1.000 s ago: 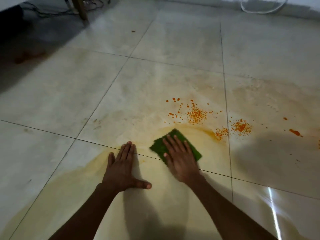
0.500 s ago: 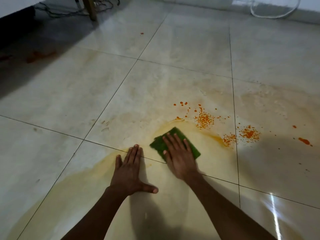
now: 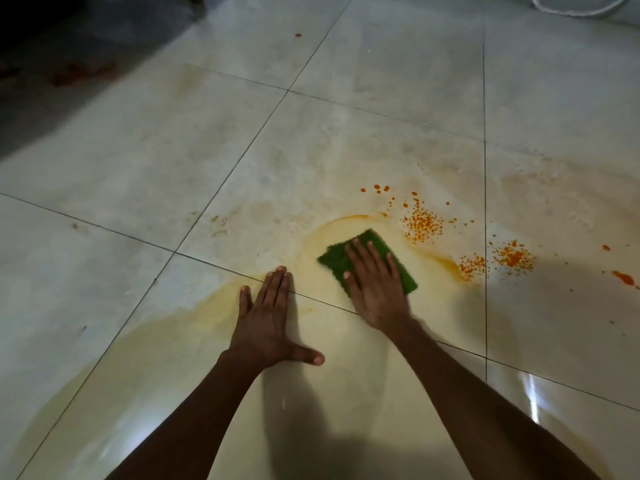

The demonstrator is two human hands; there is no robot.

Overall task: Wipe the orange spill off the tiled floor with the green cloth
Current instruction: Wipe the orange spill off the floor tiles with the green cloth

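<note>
Far left, we see the tiled floor (image 3: 131,161) falling into dark shadow, with a faint reddish smear (image 3: 79,72) in the gloom. Coming in, a pale yellow film (image 3: 156,341) spreads over the near tiles, thin and glossy under the light. Now the left hand (image 3: 268,320) — flat on the floor, palm down, fingers together and pointing away, thumb stuck out to the right, holding nothing, just planted across a grout line. Just beside it to the right, the right hand (image 3: 375,289) is spread flat on top of the green cloth (image 3: 334,259), fingers splayed and pressing it to the tile rather than gripping it; the cloth pokes out past the fingertips on the far side and along the right edge. It sits inside a curved orange rim of smeared liquid. On to the right — the orange spill (image 3: 422,223) lies as a scatter of fine bright droplets, near the cloth but not touching it, with a second cluster (image 3: 512,256) across the next grout line and a bigger blob (image 3: 623,277) at the far right. Top right, a white cable (image 3: 571,8) loops along the floor.
</note>
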